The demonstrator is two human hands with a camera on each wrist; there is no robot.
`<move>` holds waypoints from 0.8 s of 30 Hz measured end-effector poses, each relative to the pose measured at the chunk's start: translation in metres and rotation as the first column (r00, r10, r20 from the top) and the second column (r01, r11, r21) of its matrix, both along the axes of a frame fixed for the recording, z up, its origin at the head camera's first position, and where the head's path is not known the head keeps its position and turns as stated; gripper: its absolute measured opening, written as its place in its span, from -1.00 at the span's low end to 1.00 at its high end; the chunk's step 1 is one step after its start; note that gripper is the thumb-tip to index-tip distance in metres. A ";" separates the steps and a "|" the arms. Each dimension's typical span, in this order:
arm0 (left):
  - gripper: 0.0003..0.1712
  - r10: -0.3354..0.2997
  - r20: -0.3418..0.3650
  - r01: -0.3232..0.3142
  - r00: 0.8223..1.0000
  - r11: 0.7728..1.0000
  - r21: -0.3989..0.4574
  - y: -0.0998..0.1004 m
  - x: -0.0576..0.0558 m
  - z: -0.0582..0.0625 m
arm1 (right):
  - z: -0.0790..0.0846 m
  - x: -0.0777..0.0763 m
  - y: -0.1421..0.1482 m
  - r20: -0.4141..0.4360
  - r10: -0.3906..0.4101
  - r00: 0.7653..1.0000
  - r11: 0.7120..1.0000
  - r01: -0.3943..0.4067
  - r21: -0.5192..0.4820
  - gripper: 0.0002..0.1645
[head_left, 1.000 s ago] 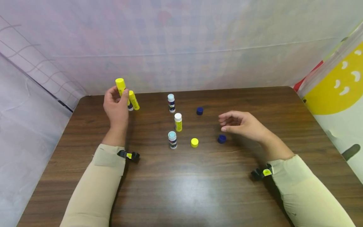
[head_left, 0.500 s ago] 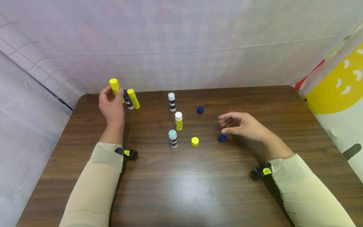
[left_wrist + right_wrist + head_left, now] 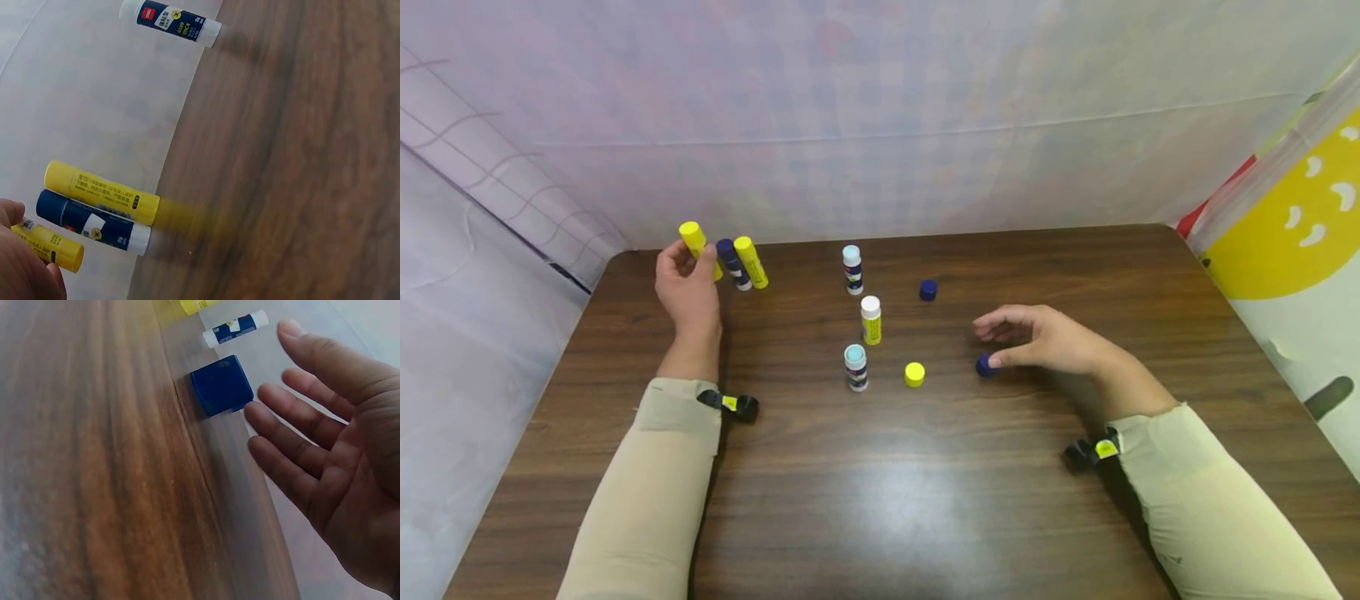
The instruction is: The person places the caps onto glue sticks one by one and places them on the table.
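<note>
My left hand [image 3: 688,292] holds a capped yellow glue stick [image 3: 692,237] between thumb and fingers at the table's far left. Just right of it, a blue capped glue stick [image 3: 734,265] and another yellow glue stick [image 3: 751,262] stand side by side. In the left wrist view the held yellow glue stick [image 3: 53,245] is partly hidden by the fingers. My right hand [image 3: 1045,337] hovers with fingers loosely bent and nothing in its grasp. Its thumb overlaps a blue cap [image 3: 985,366] in the head view; whether they touch I cannot tell.
Mid-table stand two uncapped blue glue sticks [image 3: 852,270] and an uncapped yellow-labelled glue stick [image 3: 871,322]. A yellow cap [image 3: 914,375] and a second blue cap [image 3: 928,290] lie to their right. A pale curtain [image 3: 880,125] hangs behind the table's back edge.
My left hand has moved left and lowered with the yellow glue stick, uncovering the blue capped one. The right hand has dropped slightly, its thumb now over the near blue cap.
</note>
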State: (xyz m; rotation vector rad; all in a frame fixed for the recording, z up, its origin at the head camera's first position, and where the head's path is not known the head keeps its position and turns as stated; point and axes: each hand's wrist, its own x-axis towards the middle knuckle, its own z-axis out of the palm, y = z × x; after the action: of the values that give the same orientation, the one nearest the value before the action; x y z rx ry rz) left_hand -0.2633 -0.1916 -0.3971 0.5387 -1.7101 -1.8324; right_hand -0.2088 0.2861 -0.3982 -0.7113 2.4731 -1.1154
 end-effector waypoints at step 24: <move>-0.59 -0.055 0.159 0.055 0.986 0.998 0.008 -0.011 -0.004 -0.016 | -0.005 -0.001 0.006 -0.001 0.093 0.996 0.994 -0.092 0.060 -0.55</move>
State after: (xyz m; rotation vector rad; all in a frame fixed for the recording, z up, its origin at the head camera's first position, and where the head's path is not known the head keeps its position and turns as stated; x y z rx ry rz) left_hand -0.2677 -0.2022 -0.4134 0.6611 -1.8429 -1.8748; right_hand -0.2097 0.2923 -0.4028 -0.8024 2.4389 -1.0035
